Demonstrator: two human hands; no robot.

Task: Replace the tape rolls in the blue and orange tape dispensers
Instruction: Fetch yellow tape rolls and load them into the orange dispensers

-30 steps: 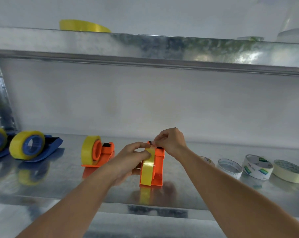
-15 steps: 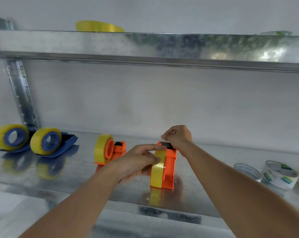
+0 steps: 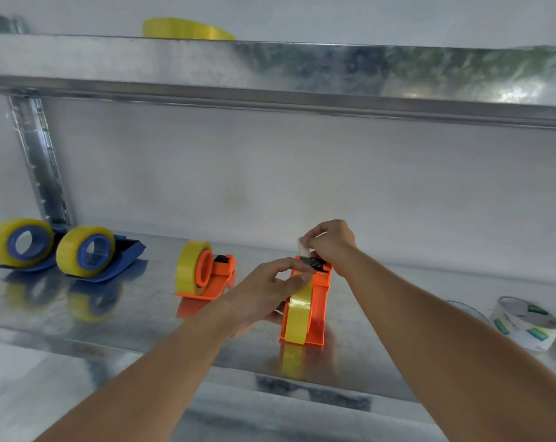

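Note:
An orange tape dispenser (image 3: pixel 316 311) stands on the metal shelf (image 3: pixel 142 320), end-on to me, with a yellow tape roll (image 3: pixel 297 314) in it. My left hand (image 3: pixel 264 295) grips the dispenser and roll from the left side. My right hand (image 3: pixel 329 244) pinches the loose tape end (image 3: pixel 303 247) above the black cutter (image 3: pixel 313 262). A second orange dispenser (image 3: pixel 219 275) with a yellow roll (image 3: pixel 190 266) stands to the left. Two blue dispensers (image 3: pixel 117 260) (image 3: pixel 31 263) with yellow rolls sit at the far left.
White tape rolls (image 3: pixel 525 323) lie on the shelf at the right edge. An upper metal shelf (image 3: pixel 270 68) overhangs, with a yellow roll (image 3: pixel 187 28) on top. A slotted upright post (image 3: pixel 37 154) stands at the back left. A white wall closes the back.
My right hand has lifted the tape end up off the cutter. The camera has shifted right and closer, so the dispensers sit further right in view. My left hand keeps its grip.

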